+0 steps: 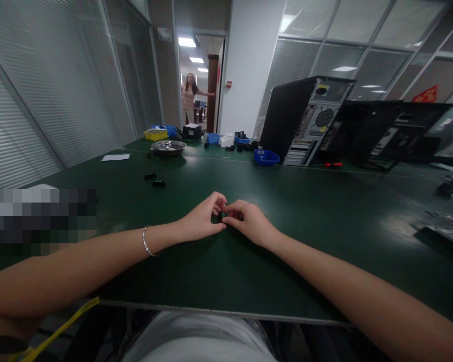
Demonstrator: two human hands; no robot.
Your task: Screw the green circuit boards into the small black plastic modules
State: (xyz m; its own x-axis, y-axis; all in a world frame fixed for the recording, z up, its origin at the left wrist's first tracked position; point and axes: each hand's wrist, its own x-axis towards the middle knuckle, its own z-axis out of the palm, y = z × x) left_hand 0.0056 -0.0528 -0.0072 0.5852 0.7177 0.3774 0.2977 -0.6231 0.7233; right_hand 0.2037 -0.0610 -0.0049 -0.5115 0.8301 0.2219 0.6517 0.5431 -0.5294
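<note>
Over the middle of the green table, both hands meet around a small dark part with a hint of green (223,215); its kind is too small to make out. My right hand (251,221) pinches it between thumb and fingertips. From the other side, my left hand (202,217) curls around the same part, thumb below and fingers above, partly hiding it. Two small black pieces, one (150,176) and another (159,183), lie on the table beyond my left hand.
A metal bowl (168,147), a yellow bin (156,134) and a blue bin (266,157) stand farther back. At right are a computer tower (305,120) and a red-handled tool (332,164). A person (189,98) stands in the doorway. The table's near edge (211,311) borders my lap.
</note>
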